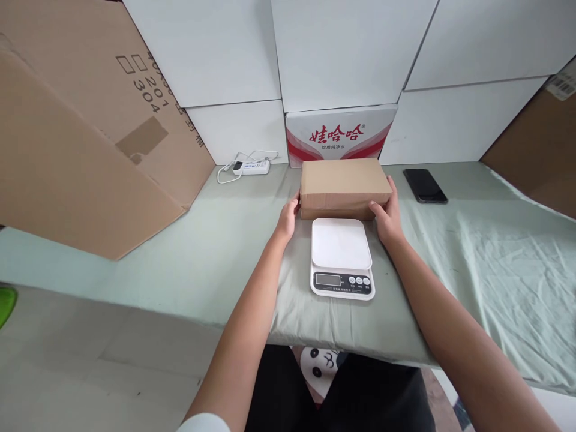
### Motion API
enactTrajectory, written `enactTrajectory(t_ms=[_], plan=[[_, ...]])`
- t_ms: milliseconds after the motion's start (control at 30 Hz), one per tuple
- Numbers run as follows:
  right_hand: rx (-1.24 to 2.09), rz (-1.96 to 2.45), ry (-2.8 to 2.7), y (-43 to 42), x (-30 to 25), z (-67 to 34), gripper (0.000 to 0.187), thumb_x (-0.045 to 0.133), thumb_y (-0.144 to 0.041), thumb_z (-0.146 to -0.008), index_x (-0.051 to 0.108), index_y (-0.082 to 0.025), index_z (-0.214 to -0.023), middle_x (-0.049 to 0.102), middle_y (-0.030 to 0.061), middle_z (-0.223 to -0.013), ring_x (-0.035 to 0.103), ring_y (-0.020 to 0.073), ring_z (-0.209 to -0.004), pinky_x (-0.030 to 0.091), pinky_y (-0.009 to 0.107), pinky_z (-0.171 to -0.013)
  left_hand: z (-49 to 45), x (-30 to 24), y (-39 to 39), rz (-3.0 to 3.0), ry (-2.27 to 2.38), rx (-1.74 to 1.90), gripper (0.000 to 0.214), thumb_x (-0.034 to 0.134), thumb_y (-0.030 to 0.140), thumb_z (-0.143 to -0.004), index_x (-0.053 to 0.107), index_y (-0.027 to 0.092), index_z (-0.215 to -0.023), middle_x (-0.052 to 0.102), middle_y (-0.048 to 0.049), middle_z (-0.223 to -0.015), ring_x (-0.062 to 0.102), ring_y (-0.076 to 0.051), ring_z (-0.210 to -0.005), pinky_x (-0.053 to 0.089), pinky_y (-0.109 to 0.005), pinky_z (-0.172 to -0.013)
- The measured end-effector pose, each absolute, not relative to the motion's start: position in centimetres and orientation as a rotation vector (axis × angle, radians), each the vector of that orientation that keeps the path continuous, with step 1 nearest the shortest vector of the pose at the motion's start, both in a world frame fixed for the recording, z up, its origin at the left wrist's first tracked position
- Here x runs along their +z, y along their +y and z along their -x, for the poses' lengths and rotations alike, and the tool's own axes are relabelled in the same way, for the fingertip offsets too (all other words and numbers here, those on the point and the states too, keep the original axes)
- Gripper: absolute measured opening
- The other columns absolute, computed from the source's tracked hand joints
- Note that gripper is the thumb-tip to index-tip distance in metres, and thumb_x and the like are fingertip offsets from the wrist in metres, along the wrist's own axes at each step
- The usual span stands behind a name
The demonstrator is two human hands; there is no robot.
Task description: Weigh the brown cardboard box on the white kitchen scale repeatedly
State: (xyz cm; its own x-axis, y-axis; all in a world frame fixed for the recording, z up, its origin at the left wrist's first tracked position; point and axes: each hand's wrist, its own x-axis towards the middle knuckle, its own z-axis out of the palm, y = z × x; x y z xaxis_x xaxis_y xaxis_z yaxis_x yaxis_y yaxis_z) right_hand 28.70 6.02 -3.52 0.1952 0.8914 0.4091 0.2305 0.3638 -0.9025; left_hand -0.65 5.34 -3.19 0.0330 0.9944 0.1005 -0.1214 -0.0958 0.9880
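Between my two hands is a closed brown cardboard box [344,180], just behind a white digital kitchen scale [341,246]. My left hand [287,217] presses against the box's left side, its fingers partly hidden behind the edge. My right hand [387,211] grips the right front corner, the thumb on the front face and the fingers along the side. Nothing rests on the scale's platform, and its display looks blank. Whether the box sits on the cloth or is slightly raised, I cannot tell.
A black phone [425,186] lies to the right on the green tablecloth [216,258]. Back left is a white power strip [252,167] with a cable. A red-and-white carton [341,135] stands behind the box. Large cardboard cartons [90,132] flank the left and right sides.
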Motion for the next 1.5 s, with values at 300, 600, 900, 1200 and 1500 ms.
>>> enactTrajectory(t_ms=[300, 600, 900, 1200, 1500], plan=[[0.585, 1.182, -1.349, 5.6, -2.8, -28.4, 0.106, 0.079, -0.066, -0.078, 0.049, -0.028, -0.172, 0.056, 0.0149, -0.181, 0.05, 0.0451, -0.172, 0.034, 0.066, -0.15, 0.6, -2.6, 5.1, -1.304, 1.016, 1.292, 0.064, 0.039, 0.045, -0.111, 0.069, 0.028, -0.166, 0.073, 0.0026, -0.17, 0.048, -0.03, -0.177, 0.039, -0.045, -0.147], [0.622, 1.173, -1.331, 5.2, -2.1, -27.9, 0.108, 0.081, -0.068, -0.075, 0.049, -0.028, -0.17, 0.058, 0.0167, -0.179, 0.053, 0.0451, -0.17, 0.037, 0.066, -0.148, 0.5, -2.4, 5.2, -1.313, 1.031, 1.301, 0.064, 0.039, 0.042, -0.111, 0.07, 0.026, -0.165, 0.073, 0.0026, -0.17, 0.048, -0.03, -0.177, 0.04, -0.044, -0.146], [0.639, 1.159, -1.309, 5.3, -2.0, -27.8, 0.113, 0.085, -0.065, -0.07, 0.051, -0.024, -0.169, 0.058, 0.019, -0.179, 0.055, 0.0455, -0.169, 0.035, 0.063, -0.15, 0.9, -2.8, 5.3, -1.305, 1.048, 1.324, 0.058, 0.047, 0.047, -0.11, 0.076, 0.029, -0.158, 0.073, 0.0017, -0.17, 0.047, -0.03, -0.177, 0.035, -0.044, -0.147], [0.588, 1.172, -1.336, 5.2, -2.2, -27.8, 0.107, 0.081, -0.067, -0.076, 0.054, -0.023, -0.169, 0.062, 0.0186, -0.175, 0.052, 0.0439, -0.169, 0.03, 0.062, -0.15, 0.9, -2.8, 5.3, -1.348, 1.063, 1.306, 0.062, 0.043, 0.048, -0.111, 0.073, 0.025, -0.16, 0.068, -0.0016, -0.175, 0.048, -0.03, -0.177, 0.035, -0.045, -0.147], [0.57, 1.184, -1.349, 6.0, -3.0, -28.4, 0.101, 0.081, -0.063, -0.073, 0.057, -0.025, -0.163, 0.061, 0.017, -0.177, 0.049, 0.0435, -0.172, 0.024, 0.067, -0.151, 0.8, -2.9, 5.3, -1.346, 1.067, 1.309, 0.061, 0.044, 0.047, -0.11, 0.075, 0.025, -0.159, 0.072, -0.0027, -0.172, 0.051, -0.03, -0.175, 0.039, -0.047, -0.144]])
